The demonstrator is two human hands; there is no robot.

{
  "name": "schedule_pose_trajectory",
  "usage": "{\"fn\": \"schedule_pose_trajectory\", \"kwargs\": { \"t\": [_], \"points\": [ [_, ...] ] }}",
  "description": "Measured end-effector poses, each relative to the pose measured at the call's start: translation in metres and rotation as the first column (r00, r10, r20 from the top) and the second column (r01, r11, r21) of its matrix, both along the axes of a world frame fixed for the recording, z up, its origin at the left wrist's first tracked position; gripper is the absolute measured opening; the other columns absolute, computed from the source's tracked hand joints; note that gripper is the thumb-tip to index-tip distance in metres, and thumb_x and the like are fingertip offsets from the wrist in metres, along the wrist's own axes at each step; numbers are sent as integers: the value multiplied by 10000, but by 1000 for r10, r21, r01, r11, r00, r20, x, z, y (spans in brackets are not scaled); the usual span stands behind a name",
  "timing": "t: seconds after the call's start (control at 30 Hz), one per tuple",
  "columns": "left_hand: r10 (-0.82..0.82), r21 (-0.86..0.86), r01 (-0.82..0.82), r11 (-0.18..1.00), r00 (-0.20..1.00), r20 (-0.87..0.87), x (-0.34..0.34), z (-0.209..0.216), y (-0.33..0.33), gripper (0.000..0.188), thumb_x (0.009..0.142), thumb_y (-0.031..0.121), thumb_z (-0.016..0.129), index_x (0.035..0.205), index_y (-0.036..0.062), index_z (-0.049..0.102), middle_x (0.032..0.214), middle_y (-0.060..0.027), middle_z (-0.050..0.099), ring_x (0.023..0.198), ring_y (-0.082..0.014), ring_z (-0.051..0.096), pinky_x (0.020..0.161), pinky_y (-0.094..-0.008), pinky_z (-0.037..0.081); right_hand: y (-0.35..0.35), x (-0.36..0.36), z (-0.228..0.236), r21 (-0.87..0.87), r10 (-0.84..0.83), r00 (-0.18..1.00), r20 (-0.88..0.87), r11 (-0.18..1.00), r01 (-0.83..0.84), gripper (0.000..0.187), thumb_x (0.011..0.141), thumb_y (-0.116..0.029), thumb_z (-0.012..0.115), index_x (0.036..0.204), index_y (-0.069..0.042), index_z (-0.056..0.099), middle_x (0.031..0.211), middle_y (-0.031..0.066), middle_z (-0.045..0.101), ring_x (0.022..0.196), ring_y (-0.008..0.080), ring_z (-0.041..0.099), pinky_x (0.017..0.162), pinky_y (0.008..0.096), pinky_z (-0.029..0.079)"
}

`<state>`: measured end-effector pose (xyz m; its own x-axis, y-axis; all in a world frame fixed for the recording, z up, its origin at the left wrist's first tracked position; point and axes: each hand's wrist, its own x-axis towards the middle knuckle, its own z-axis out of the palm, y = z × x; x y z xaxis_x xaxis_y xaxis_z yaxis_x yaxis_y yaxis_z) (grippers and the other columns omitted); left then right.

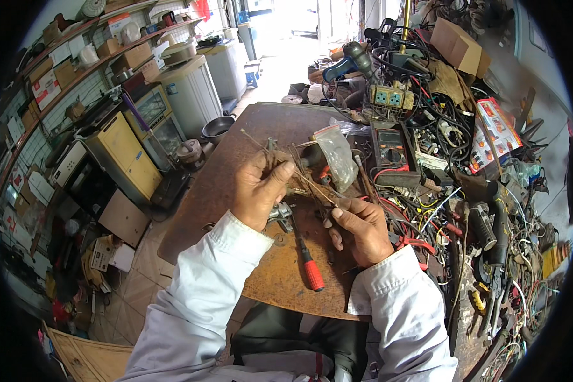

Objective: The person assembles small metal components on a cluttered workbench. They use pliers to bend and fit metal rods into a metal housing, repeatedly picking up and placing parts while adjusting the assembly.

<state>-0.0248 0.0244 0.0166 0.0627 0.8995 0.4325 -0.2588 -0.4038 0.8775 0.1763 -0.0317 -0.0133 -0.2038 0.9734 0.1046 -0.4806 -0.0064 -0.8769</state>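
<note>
Bright daylight is pouring through the open doorway at the far end, washing over the pale tiled floor, while long wooden wall shelves crowded with boxes are running along the left above white and yellow appliance cabinets.

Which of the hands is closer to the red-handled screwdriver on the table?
The right hand; it sits just right of the screwdriver. The left hand is higher, up and left of it.
</note>
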Motion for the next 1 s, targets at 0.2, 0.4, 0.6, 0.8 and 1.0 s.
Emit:
{"fn": "schedule_pose_trajectory", "kwargs": {
  "t": [0.2, 0.4, 0.6, 0.8, 1.0],
  "points": [
    [-62, 6, 62, 998, 998, 27, -4, 0, 2, 147, 926, 164, 714, 1012, 57, 662, 802, 26, 603, 538, -35, 430, 464, -200, 355, 3, 1, -4, -34, -20, 1000, 2, 999, 20, 232, 976, -145, 633, 1080, 61, 654, 790, 97, 668, 547, 130, 568, 461, 253, 441],
    [-66, -18, 66, 998, 998, 1, -3, 2, -1, 166, 955, 181, 678, 1017, 27, 667, 767, 21, 571, 536, -42, 444, 460, -210, 389, 4, 0, -7, 0, -81, 993, 83, 997, 81, 211, 956, -136, 665, 1031, 60, 683, 757, 77, 663, 523, 114, 557, 453, 242, 437],
    [-39, -19, 39, 999, 998, -39, -3, 1, -1, 216, 979, 224, 645, 1012, 12, 671, 751, 26, 539, 528, -44, 444, 454, -212, 404, 3, -1, -9, 80, -163, 971, 176, 985, 151, 157, 926, -93, 698, 988, 50, 717, 739, 54, 667, 525, 87, 548, 462, 231, 428],
    [-36, 10, 37, 999, 997, -62, -4, 0, -1, 194, 983, 195, 638, 1030, 10, 672, 728, 35, 535, 510, -38, 426, 453, -209, 392, 4, -3, -9, 93, -195, 954, 226, 980, 178, 154, 918, -86, 705, 985, 51, 725, 730, 49, 665, 532, 84, 552, 470, 227, 426],
    [-87, -38, 85, 996, 995, -38, 2, 0, -4, 163, 947, 147, 683, 1035, 11, 670, 725, 18, 595, 525, -33, 471, 459, -206, 391, 1, -3, -5, 66, -208, 945, 254, 978, 197, 172, 920, -96, 701, 989, 61, 725, 723, 53, 665, 537, 87, 560, 479, 233, 433]
  ]
}}
